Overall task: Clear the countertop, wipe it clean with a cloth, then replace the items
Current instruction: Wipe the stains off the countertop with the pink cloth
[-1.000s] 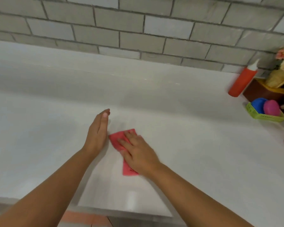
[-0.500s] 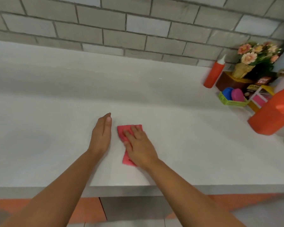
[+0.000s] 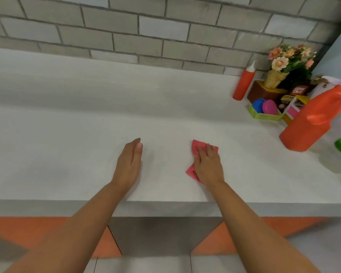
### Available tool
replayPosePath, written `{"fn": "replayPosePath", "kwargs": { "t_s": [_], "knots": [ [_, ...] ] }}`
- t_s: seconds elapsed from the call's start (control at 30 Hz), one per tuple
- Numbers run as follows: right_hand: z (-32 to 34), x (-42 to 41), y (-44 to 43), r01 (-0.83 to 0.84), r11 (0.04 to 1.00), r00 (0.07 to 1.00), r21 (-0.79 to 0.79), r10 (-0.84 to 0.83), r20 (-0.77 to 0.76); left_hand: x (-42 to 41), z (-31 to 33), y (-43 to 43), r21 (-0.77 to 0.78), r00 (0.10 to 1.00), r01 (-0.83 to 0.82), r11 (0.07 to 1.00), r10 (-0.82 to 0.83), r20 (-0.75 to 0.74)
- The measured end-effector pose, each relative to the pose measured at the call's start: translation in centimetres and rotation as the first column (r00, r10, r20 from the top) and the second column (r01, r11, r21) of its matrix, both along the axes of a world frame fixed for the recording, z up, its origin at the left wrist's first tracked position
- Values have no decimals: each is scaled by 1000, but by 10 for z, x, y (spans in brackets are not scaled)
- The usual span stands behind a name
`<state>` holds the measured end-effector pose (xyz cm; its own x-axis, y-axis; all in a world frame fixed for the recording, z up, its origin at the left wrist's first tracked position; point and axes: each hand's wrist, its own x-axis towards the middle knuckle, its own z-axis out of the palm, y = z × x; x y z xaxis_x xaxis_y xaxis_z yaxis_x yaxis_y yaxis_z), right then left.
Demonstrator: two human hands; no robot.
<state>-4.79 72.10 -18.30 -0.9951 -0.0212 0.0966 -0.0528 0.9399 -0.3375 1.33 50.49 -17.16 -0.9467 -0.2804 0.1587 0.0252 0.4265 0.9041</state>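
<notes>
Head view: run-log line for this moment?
step: wipe | right hand presses pink cloth on countertop | left hand rests on countertop | orange jug, red squeeze bottle far right

White countertop [image 3: 67, 134] with pink cloth [image 3: 196, 147], orange jug [image 3: 313, 119], red bottle [image 3: 243, 83]

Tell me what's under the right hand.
A pink cloth lies on the countertop, pressed flat by the right hand. Its corners show past the fingers and beside the wrist. The hand covers its middle.
</notes>
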Motion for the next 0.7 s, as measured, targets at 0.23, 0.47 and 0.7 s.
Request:
{"fn": "replayPosePath", "kwargs": {
  "t_s": [0.23,0.47,0.7],
  "knots": [
    [-2,58,62,-264,964,963,-32,265,56,5,-7,18,-222,998,-7,975,21,62],
    [9,6,117,233,969,969,81,-238,72,4,-6,24,-282,996,-9,960,34,84],
    [3,48,-4,-274,962,958,13,272,91,5,-6,25,-295,997,-3,955,27,75]
  ]
}}
